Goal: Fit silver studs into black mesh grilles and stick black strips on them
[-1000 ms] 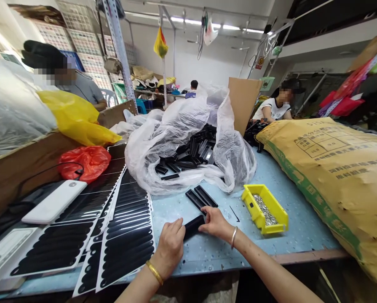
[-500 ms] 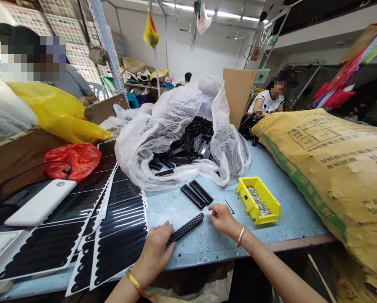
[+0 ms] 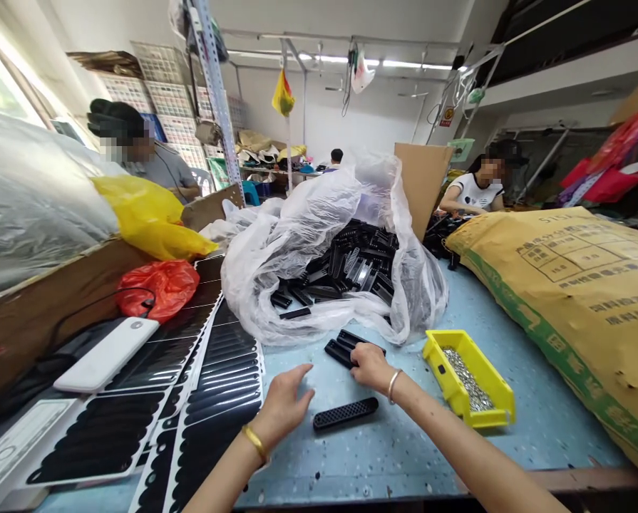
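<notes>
- Right hand [image 3: 369,367]: fingers curled down on a pair of black slotted plastic strips [image 3: 343,353], which sit toward the far side of the pale blue speckled tabletop [image 3: 404,463], just in front of the bag. Narrow grip at most; can't tell if it's holding them or only pressing on them.
- Left hand [image 3: 284,406]: open wide, fingers spread, nothing in it.
- Black perforated plastic bar [image 3: 345,413]: flat on the tabletop, nearer its front edge, not touched by either hand. Long axis runs roughly left-right, rising slightly to the right.
- Key relation: the bar lies between the hands in left-right terms. Left hand is just beside its left end, right hand sits beyond its right end, toward the far edge. Left hand looks marginally nearer; it's close.
- Right of the hands: yellow plastic parts bin [image 3: 468,381], tilted on the tabletop, holding small silver metal pieces [image 3: 468,377].
- Far side: clear plastic bag [image 3: 254,285] around a heap of black plastic parts [image 3: 351,267].
- Left edge: stacked sheets of black die-cut pieces on white backing [image 3: 217,385].
- Right edge: tan woven sack with green stripe [image 3: 564,320].
</notes>
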The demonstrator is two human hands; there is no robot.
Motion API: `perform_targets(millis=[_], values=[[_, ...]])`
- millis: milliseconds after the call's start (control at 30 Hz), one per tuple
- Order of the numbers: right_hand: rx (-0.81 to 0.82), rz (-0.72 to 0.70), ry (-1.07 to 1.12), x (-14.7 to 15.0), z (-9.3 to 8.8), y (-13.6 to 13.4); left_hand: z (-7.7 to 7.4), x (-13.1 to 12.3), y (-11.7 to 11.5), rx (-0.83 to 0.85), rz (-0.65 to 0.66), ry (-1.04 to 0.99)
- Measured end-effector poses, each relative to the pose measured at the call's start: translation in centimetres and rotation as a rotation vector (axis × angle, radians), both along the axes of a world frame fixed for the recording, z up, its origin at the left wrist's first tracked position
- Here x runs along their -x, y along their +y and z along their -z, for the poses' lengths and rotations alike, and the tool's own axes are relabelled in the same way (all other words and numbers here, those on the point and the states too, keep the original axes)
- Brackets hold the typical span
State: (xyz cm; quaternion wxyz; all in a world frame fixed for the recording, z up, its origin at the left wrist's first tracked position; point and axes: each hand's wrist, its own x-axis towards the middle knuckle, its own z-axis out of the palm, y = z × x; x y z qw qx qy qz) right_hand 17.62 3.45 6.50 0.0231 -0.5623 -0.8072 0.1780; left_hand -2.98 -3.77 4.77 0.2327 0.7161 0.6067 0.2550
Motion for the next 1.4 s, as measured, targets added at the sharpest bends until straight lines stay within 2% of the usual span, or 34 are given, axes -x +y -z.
perform_targets(millis=[100, 233, 400, 533, 633, 700, 867, 933, 1000, 1100, 1200, 1300, 1400], values=[[0.110, -0.057, 0.061, -0.3, -0.2, -0.1, -0.5, -0.1, 2.5, -0.074, 0.084, 0.087], [0.182, -0.077, 0.113, -0.4, -0.1, 0.1, -1.0, -1.0, 3.5, 0.010, 0.302, 0.238], [-0.047, 0.109, 0.040, -2.4, -0.2, 1.8, -1.5, -1.6, 2.7, 0.004, 0.341, 0.256], [-0.129, 0.096, -0.069, -3.3, -0.3, 3.0, -1.4, -1.6, 2.2, 0.028, 0.357, 0.269], [-0.081, 0.010, -0.114, -2.6, -0.4, 3.2, -0.8, -1.5, 1.6, 0.047, 0.332, 0.189], [-0.033, -0.071, -0.112, -1.7, -0.7, 2.9, -0.1, -1.1, 1.0, 0.039, 0.273, 0.062], [0.098, -0.284, -0.070, 0.2, -1.2, 0.8, 2.3, 0.3, -0.2, 0.044, -0.124, -0.420], [0.112, -0.318, -0.063, 0.5, -1.3, 0.3, 3.0, 0.6, -0.4, 0.053, -0.197, -0.597], [0.111, -0.328, -0.059, 0.7, -1.1, 0.2, 3.3, 0.3, -0.4, 0.058, -0.198, -0.705], [0.106, -0.316, -0.047, 0.6, -0.6, 0.5, 3.0, -0.8, -0.3, 0.057, -0.180, -0.724], [0.082, -0.252, -0.009, 0.2, -0.2, 0.5, 2.3, -1.9, -0.3, 0.065, -0.132, -0.621], [0.001, -0.092, 0.052, -1.4, -0.3, -0.6, 2.0, -2.5, -0.6, 0.064, -0.108, -0.533], [-0.076, 0.101, 0.083, -4.1, -0.6, -3.0, 2.4, -2.2, -1.7, 0.034, -0.166, -0.546]])
